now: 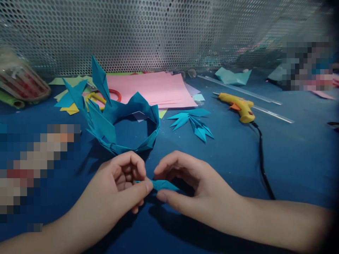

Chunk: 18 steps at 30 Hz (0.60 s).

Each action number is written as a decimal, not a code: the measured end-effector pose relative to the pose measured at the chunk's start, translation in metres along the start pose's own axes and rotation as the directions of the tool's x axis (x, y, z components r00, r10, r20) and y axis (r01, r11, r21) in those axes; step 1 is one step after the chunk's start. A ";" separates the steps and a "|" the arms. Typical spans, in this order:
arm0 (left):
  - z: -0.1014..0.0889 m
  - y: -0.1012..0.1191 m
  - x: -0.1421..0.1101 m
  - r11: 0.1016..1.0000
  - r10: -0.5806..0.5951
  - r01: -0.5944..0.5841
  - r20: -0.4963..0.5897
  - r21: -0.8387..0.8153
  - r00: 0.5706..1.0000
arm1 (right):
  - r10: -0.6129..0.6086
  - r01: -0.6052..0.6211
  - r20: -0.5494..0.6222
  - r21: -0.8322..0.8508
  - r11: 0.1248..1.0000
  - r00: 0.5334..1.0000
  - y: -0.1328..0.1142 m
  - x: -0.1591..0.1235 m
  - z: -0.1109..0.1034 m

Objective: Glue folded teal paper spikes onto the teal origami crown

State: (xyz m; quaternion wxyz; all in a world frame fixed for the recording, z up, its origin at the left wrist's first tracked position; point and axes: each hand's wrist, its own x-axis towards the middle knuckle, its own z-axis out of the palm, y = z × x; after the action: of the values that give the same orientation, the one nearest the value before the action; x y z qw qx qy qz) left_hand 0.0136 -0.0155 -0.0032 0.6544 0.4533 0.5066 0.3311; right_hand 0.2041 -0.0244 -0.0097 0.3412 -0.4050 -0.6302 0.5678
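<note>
Just in front of me, my left hand (124,185) pinches a small folded piece of blue paper (165,185) between thumb and fingers. My right hand (189,180) curves around the paper's other end, its thumb and index finger apart; the thumb lies close to the lower edge, and I cannot tell whether it touches. Beyond my hands stands a ring-shaped blue folded-paper crown (106,123), with tall pointed pieces rising at its left. A fan-like cluster of blue folded paper points (194,121) lies right of the crown.
A yellow hot glue gun (235,104) with a black cord lies at right, near clear glue sticks (243,90). Pink paper sheets (150,88) and scissors (115,94) lie behind the crown. A jar (23,77) leans at far left. Perforated metal mesh (159,35) closes the back.
</note>
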 end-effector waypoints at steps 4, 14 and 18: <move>0.004 0.004 -0.001 0.999 -0.034 0.033 0.029 0.023 0.999 | 0.035 -0.035 0.013 0.028 0.999 0.999 0.000 -0.001 0.000; 0.001 0.000 -0.004 0.999 -0.002 0.003 -0.013 0.045 1.000 | 0.125 -0.126 0.019 0.124 0.984 0.992 -0.005 0.003 -0.002; 0.002 0.000 -0.002 0.999 -0.014 0.015 -0.028 0.042 1.000 | 0.110 -0.114 0.035 0.130 0.985 0.993 -0.005 0.003 -0.003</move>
State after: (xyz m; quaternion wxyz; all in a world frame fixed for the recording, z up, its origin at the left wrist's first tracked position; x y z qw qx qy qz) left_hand 0.0144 -0.0181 -0.0021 0.6399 0.4587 0.5258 0.3220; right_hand 0.2050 -0.0209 -0.0042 0.3261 -0.4083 -0.5722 0.6321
